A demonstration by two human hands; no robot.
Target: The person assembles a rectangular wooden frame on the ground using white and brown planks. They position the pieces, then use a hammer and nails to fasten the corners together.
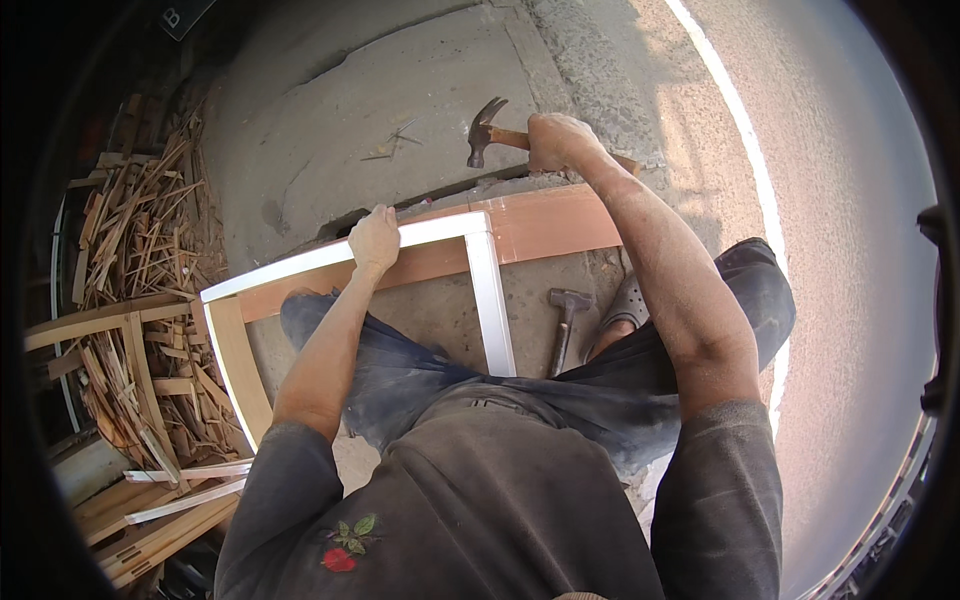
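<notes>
My right hand [562,142] grips the wooden handle of a claw hammer [481,134], whose dark metal head points left above the concrete. My left hand [375,241] is closed around the far rail of a white-edged wooden frame [295,276]. Its crosspiece [488,300] runs back toward my lap, and the left side piece shows bare wood on its inner face. Under the far rail lies a reddish-brown board [560,222], reaching right past the frame's corner. Between my legs a second hammer [567,322] with a blocky metal head rests on the ground.
Scrap wood strips [150,220] are heaped at the left, with longer timber pieces [180,520] nearer me. A few thin sticks or nails [392,142] lie on the cracked concrete [400,75]. A white line [735,100] edges the road at right. My grey clog [628,305] is beside the second hammer.
</notes>
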